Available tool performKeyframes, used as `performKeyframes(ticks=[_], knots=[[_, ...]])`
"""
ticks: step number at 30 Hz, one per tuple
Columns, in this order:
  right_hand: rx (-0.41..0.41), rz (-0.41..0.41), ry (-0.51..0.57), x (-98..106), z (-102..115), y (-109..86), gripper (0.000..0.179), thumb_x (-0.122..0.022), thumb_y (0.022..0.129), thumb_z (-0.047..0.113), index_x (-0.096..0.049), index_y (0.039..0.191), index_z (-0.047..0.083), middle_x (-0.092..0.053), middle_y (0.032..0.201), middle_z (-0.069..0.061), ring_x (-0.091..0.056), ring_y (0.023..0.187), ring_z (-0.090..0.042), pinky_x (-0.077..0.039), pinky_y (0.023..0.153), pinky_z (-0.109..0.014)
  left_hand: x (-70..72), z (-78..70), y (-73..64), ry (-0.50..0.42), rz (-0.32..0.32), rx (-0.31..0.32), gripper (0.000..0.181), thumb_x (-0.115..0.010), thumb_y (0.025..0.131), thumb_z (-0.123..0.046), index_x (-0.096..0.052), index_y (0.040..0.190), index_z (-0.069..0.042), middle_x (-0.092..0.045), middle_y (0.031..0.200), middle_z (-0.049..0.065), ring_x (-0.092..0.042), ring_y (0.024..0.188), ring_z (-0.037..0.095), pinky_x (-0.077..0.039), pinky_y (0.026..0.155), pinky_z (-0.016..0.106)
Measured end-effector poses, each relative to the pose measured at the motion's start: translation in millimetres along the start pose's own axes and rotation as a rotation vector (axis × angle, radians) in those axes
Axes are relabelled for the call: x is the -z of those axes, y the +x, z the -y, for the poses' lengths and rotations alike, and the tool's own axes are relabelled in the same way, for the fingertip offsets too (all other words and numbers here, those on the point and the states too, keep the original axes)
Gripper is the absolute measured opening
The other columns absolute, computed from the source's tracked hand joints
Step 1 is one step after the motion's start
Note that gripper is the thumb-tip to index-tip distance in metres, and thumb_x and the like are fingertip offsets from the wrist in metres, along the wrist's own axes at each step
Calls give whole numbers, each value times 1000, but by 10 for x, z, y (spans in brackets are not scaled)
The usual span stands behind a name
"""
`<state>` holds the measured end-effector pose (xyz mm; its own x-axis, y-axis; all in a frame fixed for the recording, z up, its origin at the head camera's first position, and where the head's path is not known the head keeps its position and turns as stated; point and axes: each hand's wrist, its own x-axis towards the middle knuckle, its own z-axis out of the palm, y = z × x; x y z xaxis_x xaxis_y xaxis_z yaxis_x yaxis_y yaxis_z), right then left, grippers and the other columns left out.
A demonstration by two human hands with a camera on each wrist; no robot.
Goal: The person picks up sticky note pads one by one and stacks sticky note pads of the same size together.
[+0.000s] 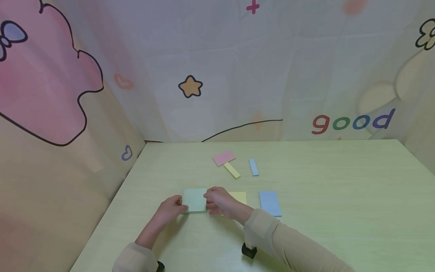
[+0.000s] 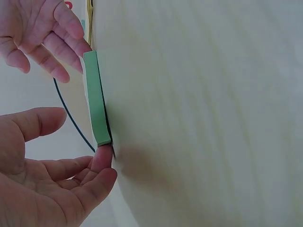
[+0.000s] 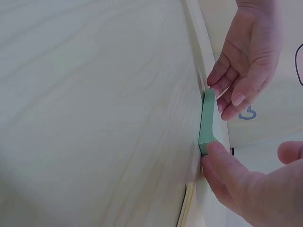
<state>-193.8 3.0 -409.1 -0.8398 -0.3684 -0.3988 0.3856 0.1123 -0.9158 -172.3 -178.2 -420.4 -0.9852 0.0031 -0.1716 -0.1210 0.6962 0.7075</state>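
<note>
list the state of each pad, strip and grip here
left grip, touching the left edge of the green pad
right grip, touching the green pad's right edge
green pad, between both grips
yellow pad, partly hidden by the right grip
blue pad, lying flat, fully uncovered
pink pad, lying flat, turned at an angle
yellow strip, lying aslant, one end by the pink pad
blue strip, lying apart from the rest
</note>
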Motion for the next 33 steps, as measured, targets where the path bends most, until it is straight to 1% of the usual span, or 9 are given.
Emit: performKeyframes(ticks=[4,7,9,12,16,19,21,29,33], knots=[[4,8,0,9,-4,-4,38,-45,87,12,-39,120,-6,-43,123,-30,-49,109,-36,-48,80,-41,5,-9,-10,19,4,-5,20,-58,77,-12,-39,72,-6,-35,66,1,-36,64,14,-26,54,25],[-13,13,-10,14,7,-22,37,-46,86,11,-41,119,-7,-45,121,-27,-50,107,-33,-48,82,-41,29,-18,-21,58,33,12,17,-58,80,-14,-50,87,-1,-52,79,8,-48,75,20,-39,61,28],[-25,18,-26,21,20,-43,35,-46,86,11,-43,116,-6,-47,119,-24,-51,103,-31,-47,82,-40,51,-19,-25,93,56,16,35,-57,81,-16,-51,109,4,-57,101,17,-53,92,27,-45,73,36],[-28,24,-56,41,33,-77,25,-47,86,12,-48,106,-4,-49,113,-19,-50,98,-28,-47,81,-40,83,-15,-20,137,77,-6,64,-60,81,-17,-31,131,9,-44,127,25,-46,113,36,-41,89,46],[-10,29,-78,92,33,-132,20,-47,84,12,-49,97,-3,-49,112,-17,-49,97,-27,-46,82,-40,115,10,22,178,94,-88,78,-67,75,-15,-22,135,10,-33,136,27,-34,124,38,-31,99,49],[-9,32,-84,139,12,-177,30,-47,84,12,-48,108,-5,-48,117,-18,-49,100,-27,-46,83,-40,137,37,65,230,119,-160,86,-70,72,-14,-18,136,9,-21,142,26,-21,130,38,-22,104,49],[-7,43,-94,168,-16,-205,37,-48,84,12,-45,116,-7,-48,118,-18,-50,101,-27,-47,82,-38,148,52,95,279,131,-198,89,-72,70,-14,-17,137,8,-17,144,24,-18,132,37,-20,105,48],[9,72,-149,230,-100,-322,39,-51,81,12,-50,115,-7,-58,104,-13,-57,88,-18,-49,74,-32,175,21,190,403,187,-303,88,-74,67,-7,-22,136,7,-20,144,22,-21,131,36,-22,106,46],[6,86,-198,264,-133,-384,37,-52,81,12,-52,113,-7,-63,98,-13,-60,84,-16,-50,71,-32,167,-23,219,446,210,-325,86,-74,65,-4,-25,135,7,-23,143,22,-24,129,37,-23,105,46]])
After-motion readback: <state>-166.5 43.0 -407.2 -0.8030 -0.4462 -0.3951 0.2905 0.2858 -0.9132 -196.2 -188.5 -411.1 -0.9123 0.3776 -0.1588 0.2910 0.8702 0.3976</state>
